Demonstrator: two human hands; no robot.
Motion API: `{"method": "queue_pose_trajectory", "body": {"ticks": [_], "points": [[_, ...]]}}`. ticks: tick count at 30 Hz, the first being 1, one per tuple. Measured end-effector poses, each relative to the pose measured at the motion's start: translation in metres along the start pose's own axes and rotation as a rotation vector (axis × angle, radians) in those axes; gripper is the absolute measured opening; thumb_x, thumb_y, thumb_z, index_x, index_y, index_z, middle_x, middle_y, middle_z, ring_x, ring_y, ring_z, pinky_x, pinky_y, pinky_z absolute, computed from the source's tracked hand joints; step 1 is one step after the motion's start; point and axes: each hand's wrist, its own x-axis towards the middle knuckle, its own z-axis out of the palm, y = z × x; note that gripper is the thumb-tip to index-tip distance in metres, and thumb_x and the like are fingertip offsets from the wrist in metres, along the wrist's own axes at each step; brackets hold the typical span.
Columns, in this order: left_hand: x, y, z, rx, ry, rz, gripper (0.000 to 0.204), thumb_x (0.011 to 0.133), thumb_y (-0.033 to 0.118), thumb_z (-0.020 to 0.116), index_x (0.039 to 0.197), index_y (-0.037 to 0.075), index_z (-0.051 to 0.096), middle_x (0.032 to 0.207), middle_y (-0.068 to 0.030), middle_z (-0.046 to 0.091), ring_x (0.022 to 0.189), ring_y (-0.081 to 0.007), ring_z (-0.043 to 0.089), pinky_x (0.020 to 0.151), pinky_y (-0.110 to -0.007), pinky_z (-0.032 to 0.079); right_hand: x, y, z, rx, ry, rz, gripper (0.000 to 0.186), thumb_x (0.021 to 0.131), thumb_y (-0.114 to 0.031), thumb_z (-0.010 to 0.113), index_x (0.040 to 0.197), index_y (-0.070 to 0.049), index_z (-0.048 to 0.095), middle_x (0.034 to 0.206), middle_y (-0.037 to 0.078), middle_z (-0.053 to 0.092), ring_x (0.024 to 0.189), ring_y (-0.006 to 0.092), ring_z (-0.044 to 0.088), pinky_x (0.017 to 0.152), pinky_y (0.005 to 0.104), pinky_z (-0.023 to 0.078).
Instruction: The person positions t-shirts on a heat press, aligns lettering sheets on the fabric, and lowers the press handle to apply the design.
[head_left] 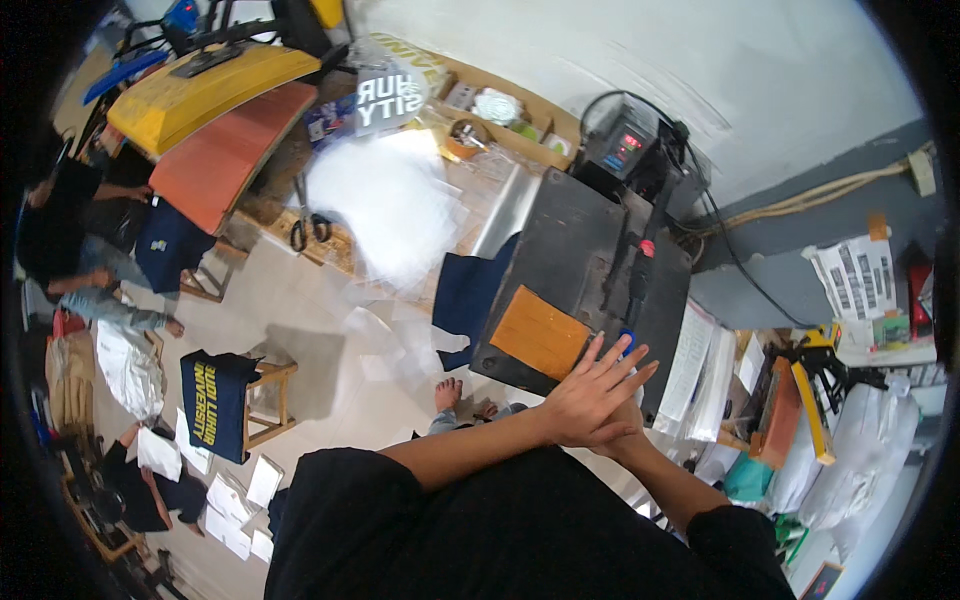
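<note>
My left hand (588,402) lies across my right hand (628,416), its fingers stretched and spread. Most of my right hand is covered, and its fingers are hidden. Both hands are at the near end of a black heat press (570,240), beside the blue tip (626,341) of its long black lever (645,262). Whether my right hand grips the lever does not show. A brown rectangular board (541,333) rests on the press's top plate, just left of my fingers. Dark navy fabric (462,292) sticks out from the press's left side.
Left of the press, a worktable holds white sheets (385,205), black scissors (308,222) and a cardboard box (470,85). A control box (622,140) with cables stands behind. A navy garment (215,405) drapes over a wooden stool (270,405). Other people work at left; another press (795,400) stands right.
</note>
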Motion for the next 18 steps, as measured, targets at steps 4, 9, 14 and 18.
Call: {"method": "queue_pose_trajectory", "body": {"ticks": [4,9,14,18], "points": [[-0.006,-0.007,-0.004,-0.199,0.177,-0.243,0.077,0.1,0.043,0.05,0.154,-0.007,0.028,0.159,-0.0284,0.031,0.15,-0.0484,0.022,0.123,-0.059,0.013,-0.001,0.0,0.002,0.014,-0.021,0.005,0.032,0.08,-0.027,0.075,0.104,-0.007,0.07,0.105,0.021,0.07,0.1,0.0412,0.068,0.086,0.0511,0.053],[-0.029,-0.031,-0.002,0.079,-0.089,-0.657,0.069,0.103,0.035,0.044,0.15,-0.013,0.031,0.157,-0.0319,0.033,0.15,-0.045,0.027,0.124,-0.051,0.018,0.003,-0.012,-0.015,0.022,-0.213,-0.043,0.023,0.084,-0.022,0.076,0.1,-0.007,0.069,0.09,0.019,0.071,0.089,0.0429,0.069,0.074,0.0487,0.054],[-0.029,-0.025,-0.004,0.15,-0.288,-0.796,0.072,0.101,0.04,0.047,0.147,-0.014,0.036,0.158,-0.0285,0.033,0.152,-0.0405,0.025,0.124,-0.05,0.02,0.015,0.004,-0.016,0.274,-0.389,-0.087,0.029,0.084,-0.016,0.075,0.11,-0.006,0.067,0.097,0.022,0.07,0.094,0.0429,0.068,0.078,0.0464,0.052],[-0.026,-0.037,0.001,0.12,-0.328,-0.787,0.07,0.098,0.042,0.052,0.146,-0.008,0.044,0.156,-0.0281,0.038,0.149,-0.0403,0.03,0.121,-0.049,0.025,0.022,0.061,0.027,0.788,-0.348,-0.05,0.03,0.085,-0.006,0.07,0.115,-0.004,0.066,0.104,0.017,0.069,0.099,0.0349,0.067,0.083,0.0421,0.052]]}}
